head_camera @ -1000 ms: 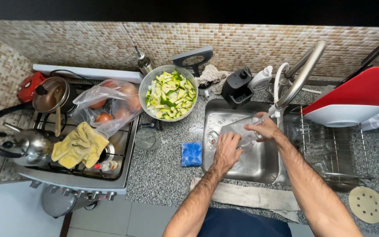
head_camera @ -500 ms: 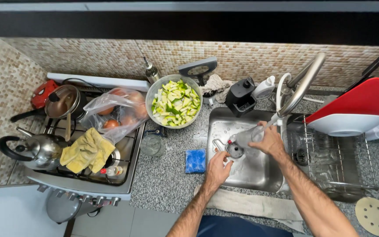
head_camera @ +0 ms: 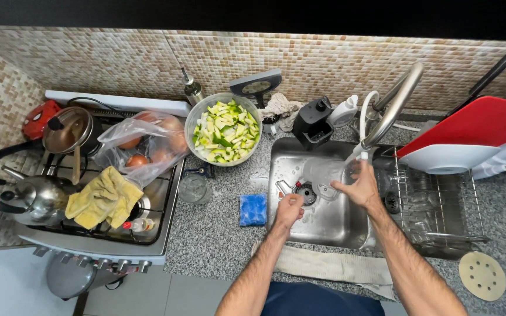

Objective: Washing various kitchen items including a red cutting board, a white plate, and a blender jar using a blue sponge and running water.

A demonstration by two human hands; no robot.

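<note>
Stainless steel sink set into a speckled granite counter, both hands working over it. Right hand closed around a clear glass, held tilted beneath the spout of the curved metal tap, over the sink's far half. Left hand curled shut just beside the glass, lower and nearer the sink's front; fingers bunched, whatever lay inside them too small to tell. Small metal piece lying in the basin near the drain, just beyond the left hand.

Blue sponge flat on the counter left of the sink. Folded grey cloth stretched along the front edge. Bowl of chopped green vegetables standing behind the sponge, near the tiled wall. Wire dish rack to the right of the sink, with a red and white board leaning above it.

Further left, gas stove crowded: steel kettle at its left, yellow cloth draped beside it, clear plastic bag of onions at the back right, lidded pot behind
</note>
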